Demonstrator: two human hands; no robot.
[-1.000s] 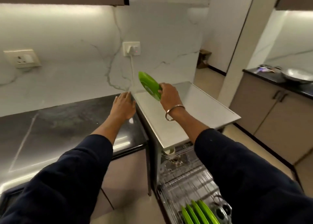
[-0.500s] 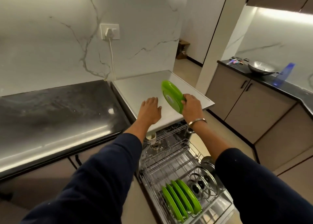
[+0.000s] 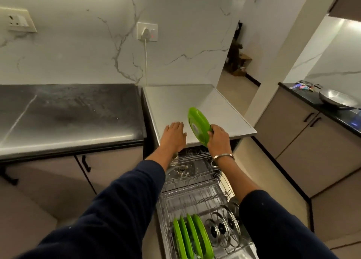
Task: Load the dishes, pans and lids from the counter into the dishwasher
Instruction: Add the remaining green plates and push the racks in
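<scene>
One green plate [image 3: 198,126] is tilted on edge above the steel top [image 3: 224,110], pinched at its lower rim by the right hand [image 3: 217,136]. The left hand [image 3: 172,135] lies spread just left. Four green plates [image 3: 192,237] and three lids [image 3: 222,227] stand in the near rack [image 3: 195,198]. Both hands have drawn nearer the rack than half a second ago.

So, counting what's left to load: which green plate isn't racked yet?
The green plate gripped by the right hand above the dishwasher top; the four racked plates stand upright below.
</scene>
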